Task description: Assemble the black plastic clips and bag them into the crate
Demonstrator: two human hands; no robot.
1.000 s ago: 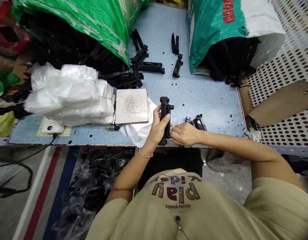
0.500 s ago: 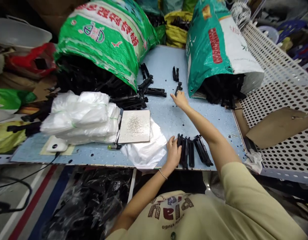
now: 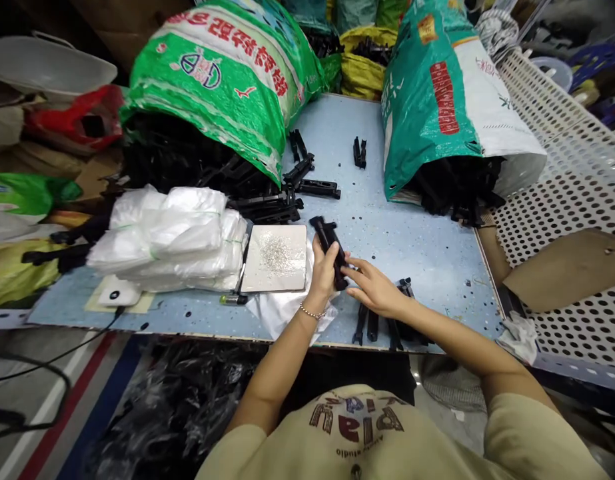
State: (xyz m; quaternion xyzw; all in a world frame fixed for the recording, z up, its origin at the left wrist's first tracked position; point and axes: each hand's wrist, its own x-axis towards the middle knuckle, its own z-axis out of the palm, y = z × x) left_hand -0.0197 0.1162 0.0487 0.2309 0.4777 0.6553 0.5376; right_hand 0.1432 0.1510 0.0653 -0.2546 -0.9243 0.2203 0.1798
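Observation:
My left hand (image 3: pixel 324 272) is wrapped round long black plastic parts (image 3: pixel 329 239), apparently more than one, raised over the table and tilted. My right hand (image 3: pixel 380 288) is beside their lower end, fingers stretched out and apart, fingertips at or very near them. Below that hand, several similar black plastic pieces (image 3: pixel 372 325) lie side by side near the table's front edge, partly covered by the hand and forearm. Left of my left hand is a pale square tile (image 3: pixel 292 277) with small shiny grains on it, resting on white plastic sheets (image 3: pixel 277 319).
A green sack (image 3: pixel 227 100) spills black parts at the back left. A teal and white sack (image 3: pixel 417 127) with more stands at the right. Stacked clear bags (image 3: pixel 162 233) and a small white device (image 3: pixel 118 293) are on the left. A perforated white panel (image 3: pixel 577 173) borders the right.
My left hand has lifted black parts from the front row and moved up and left. My right hand has come back from the far part, which no longer lies there, to my left hand.

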